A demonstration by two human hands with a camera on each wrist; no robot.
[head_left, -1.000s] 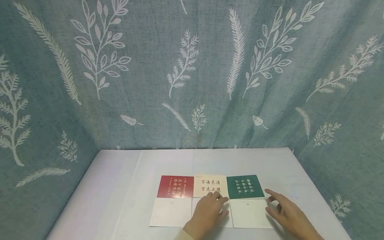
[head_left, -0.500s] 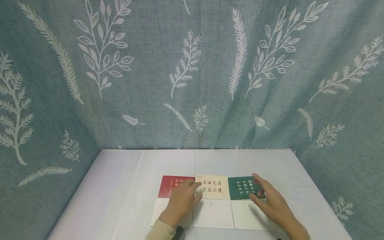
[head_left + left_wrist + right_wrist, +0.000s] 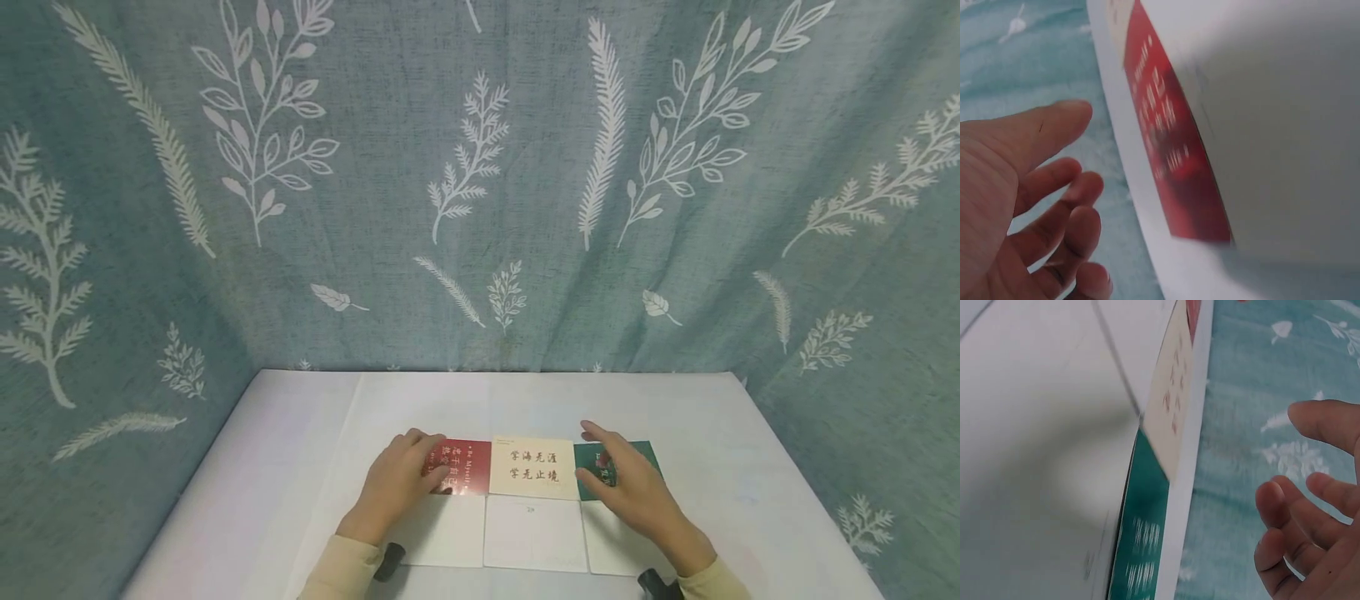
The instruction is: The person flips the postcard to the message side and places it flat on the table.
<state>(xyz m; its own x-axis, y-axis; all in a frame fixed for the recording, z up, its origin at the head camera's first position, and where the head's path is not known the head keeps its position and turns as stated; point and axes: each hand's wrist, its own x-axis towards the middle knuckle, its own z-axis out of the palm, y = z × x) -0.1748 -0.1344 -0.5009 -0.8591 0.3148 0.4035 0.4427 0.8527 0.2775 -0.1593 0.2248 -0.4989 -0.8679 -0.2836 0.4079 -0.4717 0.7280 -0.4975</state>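
Three printed cards lie side by side in a row: a red card [image 3: 468,468], a cream card [image 3: 534,467] and a green card [image 3: 647,457]. Three white cards form a row directly in front of them, the middle white card [image 3: 534,533] in full view. Over the left part of the red card is my left hand [image 3: 397,482], fingers loosely bent and holding nothing. My right hand [image 3: 633,487] hovers over the green card with thumb and fingers spread, also holding nothing. It covers parts of the green card and of the right white card [image 3: 611,542].
A white-covered table [image 3: 315,467] carries the cards. Behind it and along both sides hangs a blue-green curtain [image 3: 360,208] with white leaf patterns. A dark wrist band [image 3: 660,585] shows at the right sleeve.
My left hand has moved left from the middle cards to the red card. My right hand has come left and forward from beside the green card to above it. The cards stay put.
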